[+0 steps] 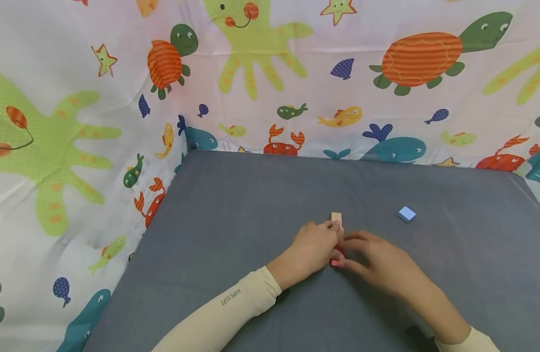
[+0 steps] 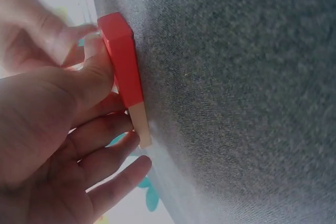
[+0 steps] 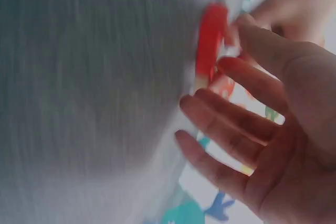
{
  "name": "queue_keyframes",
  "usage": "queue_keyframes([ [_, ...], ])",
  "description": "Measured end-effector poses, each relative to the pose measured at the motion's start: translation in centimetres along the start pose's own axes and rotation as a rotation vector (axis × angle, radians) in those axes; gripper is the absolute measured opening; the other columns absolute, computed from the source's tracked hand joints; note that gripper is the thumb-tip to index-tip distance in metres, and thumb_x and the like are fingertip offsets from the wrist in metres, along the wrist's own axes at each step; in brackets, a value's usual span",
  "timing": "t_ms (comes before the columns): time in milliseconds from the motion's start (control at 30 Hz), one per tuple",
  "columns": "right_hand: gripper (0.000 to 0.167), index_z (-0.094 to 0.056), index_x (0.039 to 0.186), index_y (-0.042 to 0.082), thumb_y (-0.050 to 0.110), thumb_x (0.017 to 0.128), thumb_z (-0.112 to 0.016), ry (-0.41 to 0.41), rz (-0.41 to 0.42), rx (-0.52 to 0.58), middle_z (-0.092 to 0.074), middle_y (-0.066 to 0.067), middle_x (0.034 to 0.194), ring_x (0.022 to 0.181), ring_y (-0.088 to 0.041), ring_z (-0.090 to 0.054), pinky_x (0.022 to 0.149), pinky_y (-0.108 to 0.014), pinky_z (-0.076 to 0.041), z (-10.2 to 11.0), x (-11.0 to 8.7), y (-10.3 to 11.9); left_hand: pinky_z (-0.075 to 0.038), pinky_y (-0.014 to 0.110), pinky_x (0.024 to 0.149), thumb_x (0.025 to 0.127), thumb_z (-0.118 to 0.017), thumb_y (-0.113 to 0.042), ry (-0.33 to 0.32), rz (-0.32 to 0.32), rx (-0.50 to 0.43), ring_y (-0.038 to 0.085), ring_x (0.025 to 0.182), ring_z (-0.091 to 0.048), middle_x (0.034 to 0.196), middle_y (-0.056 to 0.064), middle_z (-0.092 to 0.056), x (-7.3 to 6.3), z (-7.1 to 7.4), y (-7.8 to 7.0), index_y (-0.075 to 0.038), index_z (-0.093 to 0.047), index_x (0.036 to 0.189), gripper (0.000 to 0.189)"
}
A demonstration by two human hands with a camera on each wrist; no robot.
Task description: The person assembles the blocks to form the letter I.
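A red block point(image 2: 124, 61) lies on the grey cloth, end to end with a bare-wood block point(image 1: 336, 216). My left hand point(image 1: 311, 247) reaches over them from the left and holds the red block with its thumb against the side. Its other fingers point(image 2: 107, 135) curve along toward the wooden block. From the other side comes my right hand point(image 1: 379, 261), its thumb and index fingertips right at the red block. In the right wrist view its remaining fingers point(image 3: 226, 129) are spread and loosely extended. Both hands partly cover the blocks in the head view.
A light blue block point(image 1: 406, 213) lies farther back, to the right of the hands. Grey cloth point(image 1: 252, 195) covers the work surface. A curtain printed with sea animals point(image 1: 261, 122) hangs behind it and along the left side.
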State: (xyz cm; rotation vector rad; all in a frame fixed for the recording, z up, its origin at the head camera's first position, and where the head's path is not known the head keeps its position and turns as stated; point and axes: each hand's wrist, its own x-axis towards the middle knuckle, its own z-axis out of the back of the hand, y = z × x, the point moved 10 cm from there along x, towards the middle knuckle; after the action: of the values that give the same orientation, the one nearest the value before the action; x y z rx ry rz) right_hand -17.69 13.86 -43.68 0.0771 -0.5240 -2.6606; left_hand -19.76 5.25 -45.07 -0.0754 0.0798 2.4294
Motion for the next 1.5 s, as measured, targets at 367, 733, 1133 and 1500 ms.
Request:
queue_keyframes([
  [367,0.052,-0.063,0.142,0.002,-0.005,0.091,-0.072,-0.081,-0.146,-0.224,-0.062,-0.028,0.14,0.12,-0.056,-0.058,0.079,-0.071,-0.052,5.6,0.4,-13.4,-0.046,0.031,0.106,0.092,-0.061,-0.067,0.101,0.063,0.01,0.001,0.147,-0.044,0.163,-0.012,-0.047,0.0,-0.6,0.4,-0.033,-0.055,0.156,0.073],
  [733,0.033,-0.073,0.115,-0.004,0.01,0.088,-0.086,-0.154,-0.073,-0.152,-0.07,-0.018,0.104,0.086,-0.034,-0.068,0.075,-0.063,-0.054,5.3,2.3,-13.0,-0.044,0.033,0.11,0.094,-0.062,-0.066,0.091,0.063,0.033,0.002,0.146,-0.045,0.163,-0.011,-0.046,0.0,0.0,0.3,-0.032,-0.052,0.157,0.072],
  [1133,0.03,-0.071,0.117,-0.002,0.014,0.095,-0.081,-0.062,-0.04,-0.099,-0.069,-0.014,0.106,0.09,-0.028,-0.068,0.08,-0.056,-0.057,2.6,8.6,-6.3,-0.048,0.035,0.103,0.092,-0.066,-0.069,0.051,0.047,0.048,0.005,0.137,-0.055,0.157,-0.01,-0.054,0.5,-0.1,0.2,-0.031,-0.061,0.151,0.07],
  [1500,0.033,-0.071,0.122,0.0,0.019,0.095,-0.081,-0.007,-0.038,-0.087,-0.069,-0.013,0.11,0.098,-0.031,-0.069,0.084,-0.059,-0.056,0.6,11.1,-4.7,-0.049,0.033,0.1,0.097,-0.063,-0.067,0.056,0.06,0.097,0.004,0.125,-0.062,0.152,-0.015,-0.057,0.1,-0.3,0.2,-0.036,-0.068,0.143,0.056],
])
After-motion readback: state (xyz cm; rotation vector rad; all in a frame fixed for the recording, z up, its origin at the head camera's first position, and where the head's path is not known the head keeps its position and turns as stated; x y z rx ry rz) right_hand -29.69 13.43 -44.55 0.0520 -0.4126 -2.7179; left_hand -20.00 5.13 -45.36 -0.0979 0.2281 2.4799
